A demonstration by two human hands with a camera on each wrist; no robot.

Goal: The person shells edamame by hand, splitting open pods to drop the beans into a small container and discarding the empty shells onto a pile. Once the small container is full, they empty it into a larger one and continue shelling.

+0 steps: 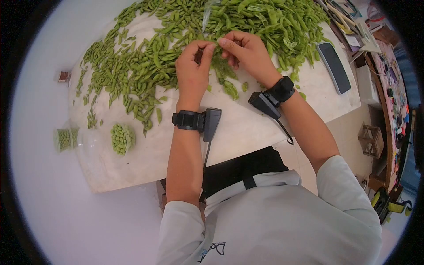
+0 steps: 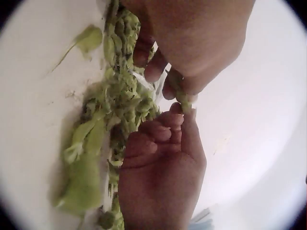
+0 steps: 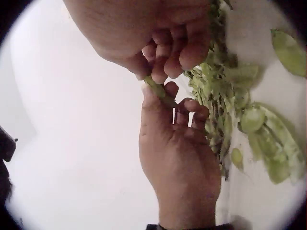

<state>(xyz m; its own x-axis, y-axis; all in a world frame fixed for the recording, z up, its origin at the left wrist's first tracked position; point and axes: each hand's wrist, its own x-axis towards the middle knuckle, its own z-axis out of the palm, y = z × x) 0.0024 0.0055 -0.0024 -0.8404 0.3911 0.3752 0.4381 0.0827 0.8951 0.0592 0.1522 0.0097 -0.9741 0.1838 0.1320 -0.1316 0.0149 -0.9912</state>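
Note:
Over the near side of the pod heap, both hands meet fingertip to fingertip. A small green soybean pod (image 3: 160,91) is pinched between thumb and fingers of the left hand (image 1: 192,68) and of the right hand (image 1: 249,55), one at each end. In the left wrist view the pod (image 2: 182,98) is partly covered by fingertips. Beneath and beyond the hands spreads a large heap of green pods (image 1: 163,55). Opened, flattened shells (image 1: 230,89) lie on the pale table just below the right hand.
A clear container of shelled green beans (image 1: 122,139) stands at the table's front left, with another bean container (image 1: 65,139) at its left edge. A phone (image 1: 334,67) lies at the right edge. Clear plastic (image 1: 206,17) sits among the pods. Beyond the right edge stands a cluttered shelf (image 1: 393,97).

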